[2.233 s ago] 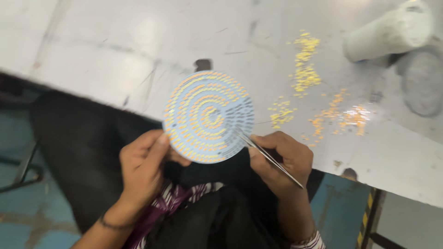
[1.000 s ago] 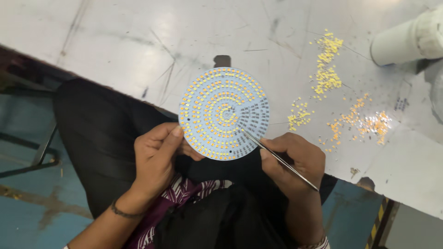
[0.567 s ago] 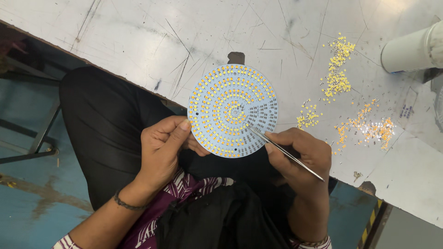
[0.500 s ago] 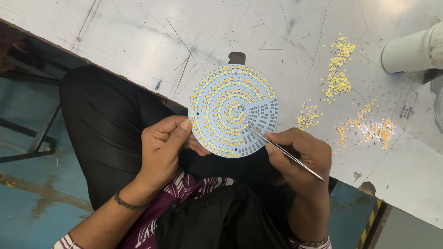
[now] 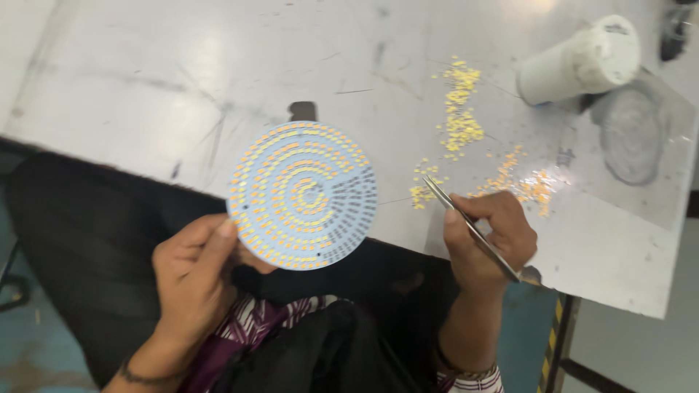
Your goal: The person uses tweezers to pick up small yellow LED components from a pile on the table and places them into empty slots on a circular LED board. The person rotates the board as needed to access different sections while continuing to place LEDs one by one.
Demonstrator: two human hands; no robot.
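My left hand (image 5: 195, 273) holds a round white circuit board (image 5: 302, 194) by its lower left edge, just over the table's near edge. Rings of small yellow chips cover most of the board; a wedge on its right side shows bare grey pads. My right hand (image 5: 486, 236) grips thin metal tweezers (image 5: 470, 227), their tip pointing up-left toward a small heap of loose yellow chips (image 5: 422, 191) on the table. The tweezers are clear of the board, to its right.
More yellow chips (image 5: 460, 109) lie scattered across the scratched grey metal table (image 5: 182, 80). A white cup (image 5: 579, 62) lies on its side at the far right beside a round grey lid (image 5: 632, 135). My lap is below the table edge.
My right hand has drawn the tweezers off the board and moved right, toward the loose chips. The left hand keeps holding the board.
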